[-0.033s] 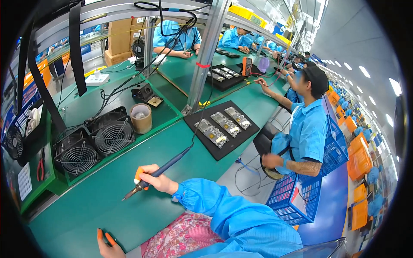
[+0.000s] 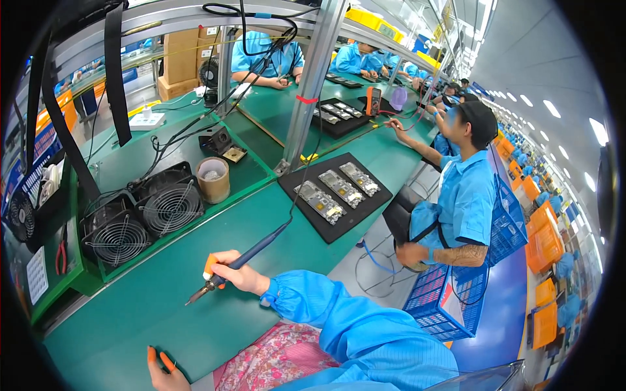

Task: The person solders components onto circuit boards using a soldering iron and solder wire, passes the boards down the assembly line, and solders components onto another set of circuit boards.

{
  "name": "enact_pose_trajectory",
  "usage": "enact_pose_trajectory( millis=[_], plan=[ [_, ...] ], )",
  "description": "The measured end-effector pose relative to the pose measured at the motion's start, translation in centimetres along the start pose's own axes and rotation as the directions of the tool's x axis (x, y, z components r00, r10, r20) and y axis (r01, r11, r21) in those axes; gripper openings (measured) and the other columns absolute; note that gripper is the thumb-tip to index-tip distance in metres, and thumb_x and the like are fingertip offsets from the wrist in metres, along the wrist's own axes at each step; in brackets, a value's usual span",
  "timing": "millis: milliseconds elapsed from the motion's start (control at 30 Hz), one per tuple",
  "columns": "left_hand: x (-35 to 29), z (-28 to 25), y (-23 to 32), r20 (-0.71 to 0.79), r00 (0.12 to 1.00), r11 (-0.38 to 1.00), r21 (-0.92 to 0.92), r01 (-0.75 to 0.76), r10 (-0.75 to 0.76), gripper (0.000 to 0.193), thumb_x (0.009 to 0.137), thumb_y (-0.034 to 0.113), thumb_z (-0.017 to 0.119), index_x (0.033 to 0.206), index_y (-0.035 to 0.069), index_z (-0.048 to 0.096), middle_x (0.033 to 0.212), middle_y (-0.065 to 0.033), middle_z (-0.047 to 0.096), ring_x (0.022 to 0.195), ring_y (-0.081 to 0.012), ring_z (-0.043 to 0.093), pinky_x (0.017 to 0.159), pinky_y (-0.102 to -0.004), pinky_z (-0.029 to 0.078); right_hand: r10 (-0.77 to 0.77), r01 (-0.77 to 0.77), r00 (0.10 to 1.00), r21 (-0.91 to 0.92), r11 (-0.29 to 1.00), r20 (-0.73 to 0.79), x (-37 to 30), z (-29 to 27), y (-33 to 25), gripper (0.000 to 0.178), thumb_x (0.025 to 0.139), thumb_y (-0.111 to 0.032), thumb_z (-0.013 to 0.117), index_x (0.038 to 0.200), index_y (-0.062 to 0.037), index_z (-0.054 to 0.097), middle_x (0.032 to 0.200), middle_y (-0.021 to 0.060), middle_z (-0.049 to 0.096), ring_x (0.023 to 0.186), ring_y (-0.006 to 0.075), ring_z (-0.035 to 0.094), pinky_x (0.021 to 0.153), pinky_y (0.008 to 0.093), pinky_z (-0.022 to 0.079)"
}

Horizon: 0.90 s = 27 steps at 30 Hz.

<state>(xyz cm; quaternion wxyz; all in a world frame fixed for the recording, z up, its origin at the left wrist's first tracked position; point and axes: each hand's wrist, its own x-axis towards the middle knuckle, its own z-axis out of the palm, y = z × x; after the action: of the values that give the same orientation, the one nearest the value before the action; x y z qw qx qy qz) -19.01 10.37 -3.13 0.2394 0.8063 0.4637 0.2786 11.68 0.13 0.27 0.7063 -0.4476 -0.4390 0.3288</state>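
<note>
A soldering iron [image 2: 259, 246] with a blue handle is gripped in my right hand [image 2: 240, 274], its bare metal tip slanting down to the left over the green bench mat [image 2: 215, 339]. Whether the tip touches the mat I cannot tell. Orange finger covers show on both hands. Low at the mat's near edge, my left hand [image 2: 167, 376] is partly cut off by the picture's rim; its visible fingers are apart and hold nothing. Farther right, a black foam board [image 2: 303, 218] carries several circuit boards [image 2: 321, 201] lying flat in a row.
Two black fans with wire guards [image 2: 171, 208] stand in a green-edged section beyond my hands, beside a round tub [image 2: 214, 181]. A metal post [image 2: 312, 85] rises behind the foam board. At right sits a co-worker [image 2: 466, 189] near a blue crate [image 2: 450, 303]. Cables hang overhead.
My hands and the soldering iron stay where they were. The seated co-worker's nearer hand has dropped slightly and the leg has shifted.
</note>
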Motion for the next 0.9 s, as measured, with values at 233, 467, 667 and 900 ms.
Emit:
enact_pose_trajectory(
  millis=[233, 467, 667, 900],
  plan=[
    [-0.2, 0.9, -1.1, -0.07, 0.995, 0.995, -0.064, -0.073, 0.068, 0.023, 0.088, 0.012, 0.055, 0.105, -0.003, 0.056, 0.09, -0.0157, 0.063, 0.079, -0.0197, 0.06, 0.073, -0.0276, 0.049, 0.041, -0.041, 0.999, -0.001, 0.999, 0.001, -0.3, 0.0, 0.5, 0.023, 0.089, -0.018, 0.047, 0.078, -0.0003, 0.056, 0.069, 0.0044, 0.057, 0.057, 0.0075, 0.052, 0.049, 0.0206, 0.041],
    [-0.3, 1.3, -2.7, -0.11, 0.991, 0.993, -0.089, -0.081, 0.071, 0.021, 0.088, 0.011, 0.055, 0.104, -0.003, 0.057, 0.083, -0.0142, 0.064, 0.073, -0.0169, 0.06, 0.068, -0.0267, 0.048, 0.043, -0.043, 0.999, 0.015, 0.999, 0.012, -0.2, 0.5, 0.4, 0.021, 0.088, -0.015, 0.046, 0.076, -0.0009, 0.055, 0.068, 0.0038, 0.055, 0.055, 0.0075, 0.05, 0.048, 0.021, 0.039],
    [-0.5, 0.7, -2.0, -0.118, 0.992, 0.999, -0.037, -0.038, 0.033, 0.021, 0.088, 0.014, 0.056, 0.102, -0.002, 0.058, 0.077, -0.0129, 0.063, 0.067, -0.0164, 0.058, 0.062, -0.0276, 0.048, 0.015, -0.015, 1.0, 0.026, 1.0, 0.027, 0.2, 0.7, 0.1, 0.02, 0.087, -0.013, 0.046, 0.074, -0.0009, 0.054, 0.065, 0.003, 0.053, 0.053, 0.0075, 0.049, 0.046, 0.0211, 0.038],
    [-0.1, 0.7, -1.4, -0.144, 0.989, 0.994, -0.1, -0.051, 0.036, 0.022, 0.09, 0.017, 0.053, 0.101, -0.001, 0.058, 0.081, -0.0119, 0.063, 0.07, -0.0158, 0.058, 0.064, -0.0282, 0.047, 0.014, -0.015, 1.0, 0.056, 0.998, 0.023, 0.5, 0.6, 0.1, 0.02, 0.088, -0.014, 0.047, 0.075, -0.0012, 0.054, 0.065, 0.0023, 0.053, 0.053, 0.0068, 0.048, 0.046, 0.0205, 0.038]
  ],
)
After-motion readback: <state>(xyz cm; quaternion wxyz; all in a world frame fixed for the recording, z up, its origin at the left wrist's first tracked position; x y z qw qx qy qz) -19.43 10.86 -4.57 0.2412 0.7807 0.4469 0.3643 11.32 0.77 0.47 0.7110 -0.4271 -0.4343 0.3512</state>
